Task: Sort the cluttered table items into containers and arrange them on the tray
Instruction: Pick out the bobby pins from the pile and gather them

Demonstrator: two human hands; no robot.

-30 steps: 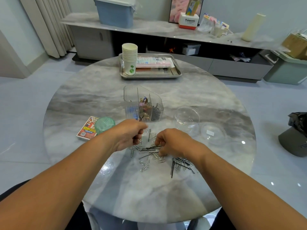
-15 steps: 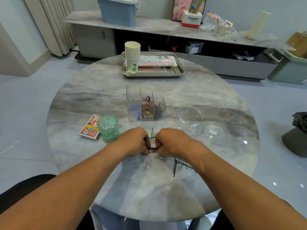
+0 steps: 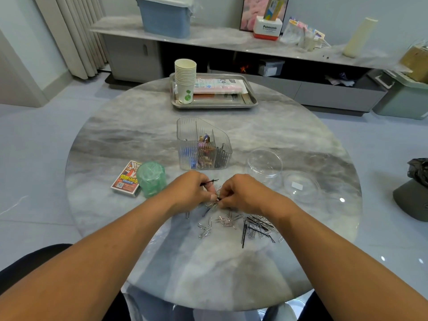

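Loose silver paper clips [image 3: 206,230] and black hairpins [image 3: 254,228] lie scattered on the round marble table [image 3: 139,135]. My left hand [image 3: 187,191] pinches a few black hairpins [image 3: 212,181] whose ends stick out to the right. My right hand [image 3: 243,193] meets it fingertip to fingertip over the pile and pinches a pin there. Just beyond stands a clear divided organiser [image 3: 203,144] holding clips and pins. A steel tray [image 3: 251,101] at the far side carries a stack of paper cups [image 3: 185,79] and flat packets [image 3: 220,86].
A clear round tub [image 3: 265,162] and its lid [image 3: 301,185] sit to the right of my hands. A green plastic-wrapped roll [image 3: 151,178] and a card box [image 3: 127,178] sit to the left. A low sideboard [image 3: 231,42] runs behind the table.
My hands have drawn together over the pile and lifted slightly. The left hand now shows hairpins sticking out of its pinch. The camera has moved a little closer.
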